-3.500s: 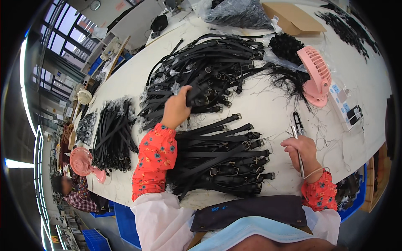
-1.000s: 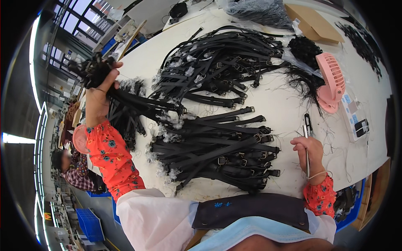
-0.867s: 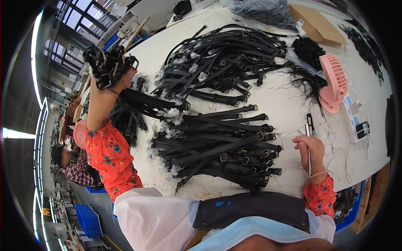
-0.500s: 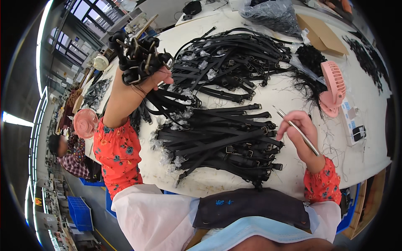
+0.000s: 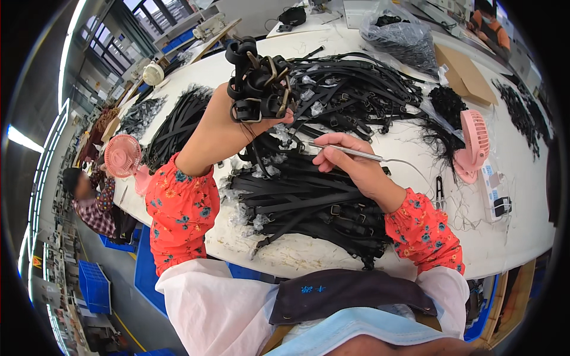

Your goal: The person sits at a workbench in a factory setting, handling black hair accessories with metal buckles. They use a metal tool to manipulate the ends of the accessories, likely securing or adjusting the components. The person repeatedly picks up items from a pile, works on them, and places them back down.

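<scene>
The left hand (image 5: 240, 115) is raised above the white bench (image 5: 522, 237), closed tight around a bundle of black straps (image 5: 261, 80) whose buckled ends bunch up above the fist while the loose lengths hang down toward the bench. The right hand (image 5: 350, 160) is closed in a pinch on a thin metal tool (image 5: 347, 152), held nearly level, its tip pointing left toward the hanging straps just under the bundle; a thin pale cord runs from the tool's back end off to the right.

Below both hands, near the bench's near edge, lies a flat stack of black straps (image 5: 309, 207) with metal buckles, laid roughly side by side. Toward the far edge a larger, looser heap of straps (image 5: 362, 95) spreads out, and another bunch of straps (image 5: 178, 124) lies by the left edge. A pink handheld fan (image 5: 472, 145) stands near the right edge, with a pair of small black snips (image 5: 439, 190) lying just in front of it. At the far right corner sit a brown cardboard box (image 5: 466, 74) and a clear plastic bag (image 5: 401, 38) filled with dark pieces. Both forearms wear red flowered sleeve covers (image 5: 181, 210). Off the left edge of the bench, lower down, a second pink fan (image 5: 122, 157) stands close to another person (image 5: 89, 199) seated there.
</scene>
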Available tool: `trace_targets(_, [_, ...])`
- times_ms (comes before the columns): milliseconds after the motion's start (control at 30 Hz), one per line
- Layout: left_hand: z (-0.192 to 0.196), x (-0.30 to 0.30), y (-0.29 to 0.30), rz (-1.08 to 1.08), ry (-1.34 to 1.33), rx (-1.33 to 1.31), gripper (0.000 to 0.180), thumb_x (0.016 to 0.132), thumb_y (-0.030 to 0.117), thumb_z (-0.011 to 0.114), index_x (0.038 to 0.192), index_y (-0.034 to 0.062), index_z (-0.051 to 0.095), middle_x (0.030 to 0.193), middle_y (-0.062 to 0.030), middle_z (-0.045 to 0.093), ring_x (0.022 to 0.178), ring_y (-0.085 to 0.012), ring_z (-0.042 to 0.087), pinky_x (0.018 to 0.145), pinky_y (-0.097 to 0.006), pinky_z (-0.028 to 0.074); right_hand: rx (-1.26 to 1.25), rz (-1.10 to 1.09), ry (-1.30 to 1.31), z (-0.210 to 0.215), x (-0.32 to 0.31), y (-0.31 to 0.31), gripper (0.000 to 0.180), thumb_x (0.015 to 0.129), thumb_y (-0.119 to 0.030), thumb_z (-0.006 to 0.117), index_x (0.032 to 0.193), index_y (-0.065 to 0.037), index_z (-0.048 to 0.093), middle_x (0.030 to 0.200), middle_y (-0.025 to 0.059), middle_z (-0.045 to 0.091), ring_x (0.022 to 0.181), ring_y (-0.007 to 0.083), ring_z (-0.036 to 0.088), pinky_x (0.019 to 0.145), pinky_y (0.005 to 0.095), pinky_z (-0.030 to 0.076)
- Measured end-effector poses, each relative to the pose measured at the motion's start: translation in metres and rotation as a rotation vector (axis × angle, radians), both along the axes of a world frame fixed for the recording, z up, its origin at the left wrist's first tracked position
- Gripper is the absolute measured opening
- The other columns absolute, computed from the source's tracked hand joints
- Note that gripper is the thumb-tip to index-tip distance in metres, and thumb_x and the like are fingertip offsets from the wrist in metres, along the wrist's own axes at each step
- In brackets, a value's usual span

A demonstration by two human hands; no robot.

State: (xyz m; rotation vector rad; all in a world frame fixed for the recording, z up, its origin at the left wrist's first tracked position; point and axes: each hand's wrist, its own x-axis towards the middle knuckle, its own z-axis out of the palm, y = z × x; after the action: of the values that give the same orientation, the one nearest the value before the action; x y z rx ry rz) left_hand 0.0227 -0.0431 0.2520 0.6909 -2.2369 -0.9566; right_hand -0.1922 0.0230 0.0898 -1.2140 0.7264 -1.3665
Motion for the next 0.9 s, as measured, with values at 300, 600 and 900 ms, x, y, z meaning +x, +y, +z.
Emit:
trace_targets(300, [-0.005, 0.003, -0.003, -0.054, 0.055, -0.022, 0.022, 0.082, 0.006, 0.08, 0.101, 0.0004, 0.07, 0.093, -0.0035, 0.073, 0.084, -0.0087, 0.064, 0.078, -0.028, 0.053, 0.006, -0.06, -0.023, -0.002, 0.009, -0.016, 0.028, 0.101, -0.016, 0.058, 0.123, 0.001, 0.061, 0.097, 0.0101, 0.071, 0.084, 0.011, 0.066, 0.077, 0.0246, 0.054])
trace_targets(600, [-0.01, 0.004, -0.007, -0.062, 0.084, -0.055, 0.025, 0.082, 0.01, 0.082, 0.102, 0.0009, 0.07, 0.092, -0.003, 0.073, 0.081, -0.0082, 0.061, 0.076, -0.028, 0.052, 0.015, -0.046, -0.014, -0.004, 0.01, -0.017, 0.029, 0.101, -0.017, 0.059, 0.123, 0.001, 0.061, 0.097, 0.0102, 0.071, 0.084, 0.0128, 0.066, 0.079, 0.0269, 0.055])
trace_targets(900, [-0.006, 0.002, -0.006, 0.004, 0.119, 0.035, 0.024, 0.086, 0.01, 0.079, 0.103, -0.0003, 0.068, 0.089, -0.003, 0.071, 0.079, -0.0105, 0.066, 0.071, -0.027, 0.051, 0.05, -0.011, -0.025, -0.005, 0.006, -0.007, 0.029, 0.1, -0.017, 0.059, 0.121, 0.002, 0.062, 0.095, 0.0108, 0.07, 0.084, 0.0142, 0.066, 0.08, 0.0279, 0.055])
